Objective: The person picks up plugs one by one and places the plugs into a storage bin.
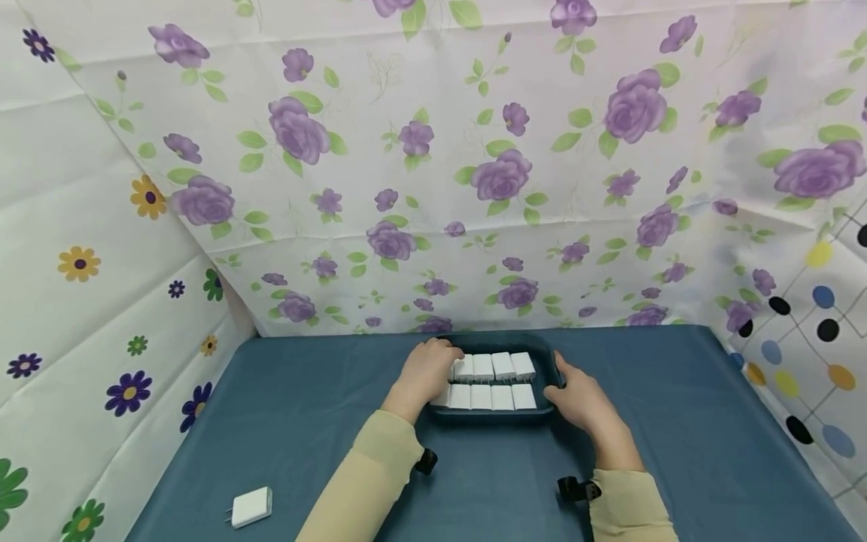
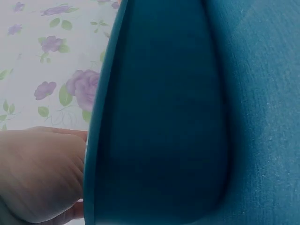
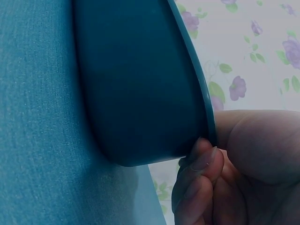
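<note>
A dark blue tray (image 1: pixel 491 416) stands toward the back of the table, holding two rows of white power adapters (image 1: pixel 503 366). My left hand (image 1: pixel 428 370) grips the tray's left end; it covers that end and part of the leftmost adapters. At the opposite end, my right hand (image 1: pixel 584 399) holds the rim, thumb over the edge. The right wrist view shows its curled fingers (image 3: pixel 199 180) against the tray's outer side. In the left wrist view the left hand (image 2: pixel 42 173) meets the rim, and its fingertips are mostly hidden.
A single white adapter (image 1: pixel 251 507) with metal prongs lies at the front left of the blue-covered table (image 1: pixel 311 421). A flowered cloth wall (image 1: pixel 406 188) rises right behind the tray. Patterned sheets close off both sides.
</note>
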Demonstrator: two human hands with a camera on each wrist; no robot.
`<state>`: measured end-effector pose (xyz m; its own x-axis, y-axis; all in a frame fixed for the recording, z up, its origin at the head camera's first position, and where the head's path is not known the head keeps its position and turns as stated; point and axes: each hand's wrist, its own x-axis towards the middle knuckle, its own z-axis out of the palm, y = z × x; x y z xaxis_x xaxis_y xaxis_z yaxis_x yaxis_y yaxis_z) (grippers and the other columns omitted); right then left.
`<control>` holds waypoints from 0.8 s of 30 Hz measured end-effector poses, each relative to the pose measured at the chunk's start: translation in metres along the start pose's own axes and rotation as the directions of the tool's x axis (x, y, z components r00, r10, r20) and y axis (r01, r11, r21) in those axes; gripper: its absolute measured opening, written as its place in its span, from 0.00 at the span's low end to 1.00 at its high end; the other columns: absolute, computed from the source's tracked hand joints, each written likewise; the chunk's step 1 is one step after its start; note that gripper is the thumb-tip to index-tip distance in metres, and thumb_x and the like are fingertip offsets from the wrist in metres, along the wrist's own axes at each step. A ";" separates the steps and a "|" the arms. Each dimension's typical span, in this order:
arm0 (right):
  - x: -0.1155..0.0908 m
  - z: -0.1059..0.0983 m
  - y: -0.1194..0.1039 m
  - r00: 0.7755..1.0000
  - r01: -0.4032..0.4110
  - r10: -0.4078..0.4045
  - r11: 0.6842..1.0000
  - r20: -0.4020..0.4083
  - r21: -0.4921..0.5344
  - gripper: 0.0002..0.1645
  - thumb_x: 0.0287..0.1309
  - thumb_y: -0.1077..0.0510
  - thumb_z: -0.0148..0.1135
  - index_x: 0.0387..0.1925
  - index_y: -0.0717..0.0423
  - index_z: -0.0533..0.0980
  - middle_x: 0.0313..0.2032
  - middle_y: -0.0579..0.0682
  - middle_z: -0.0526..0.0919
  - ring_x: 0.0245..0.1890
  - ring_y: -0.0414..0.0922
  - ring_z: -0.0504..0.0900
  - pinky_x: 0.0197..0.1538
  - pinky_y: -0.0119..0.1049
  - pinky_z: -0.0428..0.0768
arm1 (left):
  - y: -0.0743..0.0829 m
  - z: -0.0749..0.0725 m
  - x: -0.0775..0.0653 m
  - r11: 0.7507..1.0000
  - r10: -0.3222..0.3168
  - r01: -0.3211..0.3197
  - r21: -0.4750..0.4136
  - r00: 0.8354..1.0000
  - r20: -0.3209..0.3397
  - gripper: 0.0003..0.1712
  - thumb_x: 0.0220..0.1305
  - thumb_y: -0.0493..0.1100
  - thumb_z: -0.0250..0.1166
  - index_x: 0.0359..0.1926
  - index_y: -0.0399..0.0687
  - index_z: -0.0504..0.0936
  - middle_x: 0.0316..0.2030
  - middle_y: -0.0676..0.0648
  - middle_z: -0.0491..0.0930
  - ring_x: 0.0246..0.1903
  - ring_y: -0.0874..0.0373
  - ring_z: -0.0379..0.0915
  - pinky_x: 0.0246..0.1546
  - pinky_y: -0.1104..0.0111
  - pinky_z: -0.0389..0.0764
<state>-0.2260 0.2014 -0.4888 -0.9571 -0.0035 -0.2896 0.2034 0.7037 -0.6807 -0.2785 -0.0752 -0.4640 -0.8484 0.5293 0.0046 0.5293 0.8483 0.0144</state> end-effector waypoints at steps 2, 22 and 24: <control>0.000 -0.001 0.000 1.000 0.000 0.000 1.000 0.000 0.000 0.47 0.65 0.56 0.51 0.79 0.52 0.41 0.64 0.72 0.67 0.10 0.41 0.55 0.19 0.39 0.66 | 0.000 0.000 0.000 1.000 0.002 -0.002 -0.004 1.000 -0.002 0.26 0.61 0.29 0.66 0.59 0.55 0.82 0.55 0.47 0.79 0.53 0.49 0.73 0.52 0.56 0.78; 0.001 -0.001 -0.001 1.000 -0.003 0.003 1.000 0.001 -0.016 0.47 0.64 0.56 0.51 0.79 0.53 0.41 0.62 0.71 0.69 0.10 0.41 0.57 0.20 0.40 0.67 | -0.001 -0.001 -0.004 0.999 -0.007 0.006 -0.044 0.999 -0.032 0.26 0.63 0.26 0.63 0.59 0.53 0.82 0.57 0.45 0.78 0.55 0.48 0.72 0.51 0.58 0.80; 0.001 -0.001 -0.001 1.000 -0.004 0.004 1.000 0.000 -0.020 0.47 0.64 0.56 0.51 0.79 0.53 0.41 0.57 0.69 0.74 0.10 0.41 0.57 0.20 0.40 0.67 | -0.001 0.000 -0.005 0.999 -0.008 0.006 -0.050 0.999 -0.042 0.26 0.63 0.26 0.62 0.58 0.52 0.82 0.57 0.45 0.78 0.55 0.48 0.72 0.51 0.58 0.79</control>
<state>-0.2273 0.2016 -0.4876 -0.9563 -0.0007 -0.2925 0.2032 0.7178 -0.6660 -0.2751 -0.0787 -0.4638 -0.8519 0.5217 0.0462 0.5237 0.8495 0.0642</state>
